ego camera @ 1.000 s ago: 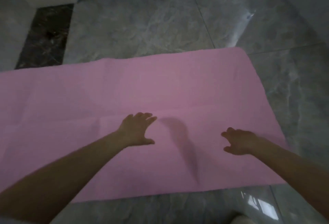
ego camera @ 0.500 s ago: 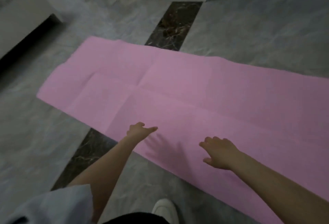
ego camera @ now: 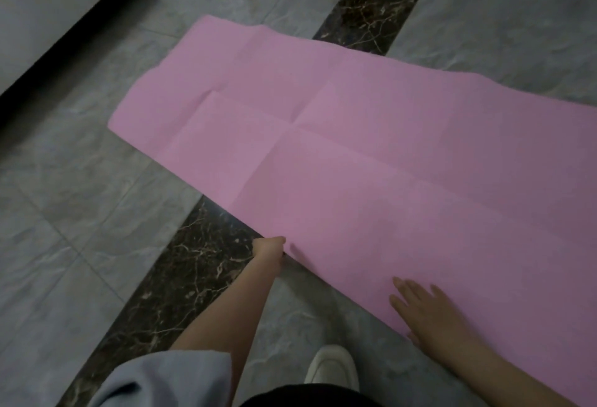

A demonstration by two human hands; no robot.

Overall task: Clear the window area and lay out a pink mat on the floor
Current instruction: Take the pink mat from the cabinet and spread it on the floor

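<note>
The pink mat (ego camera: 371, 154) lies unrolled on the grey marble floor, running from the upper left to the right edge, with fold creases across it. My left hand (ego camera: 269, 246) is at the mat's near edge and pinches it, thumb on top, the fingers hidden beneath. Further right along the same near edge, my right hand (ego camera: 426, 313) lies flat on the mat with straight fingers.
A dark veined marble strip (ego camera: 181, 277) crosses the floor under the mat. White furniture (ego camera: 48, 9) with a dark gap beneath stands at the upper left. My white shoe (ego camera: 332, 364) is on the floor just short of the mat.
The view swung left toward the mat's left end. My left hand dropped to the near edge and took hold of it. My right hand settled flat on the mat.
</note>
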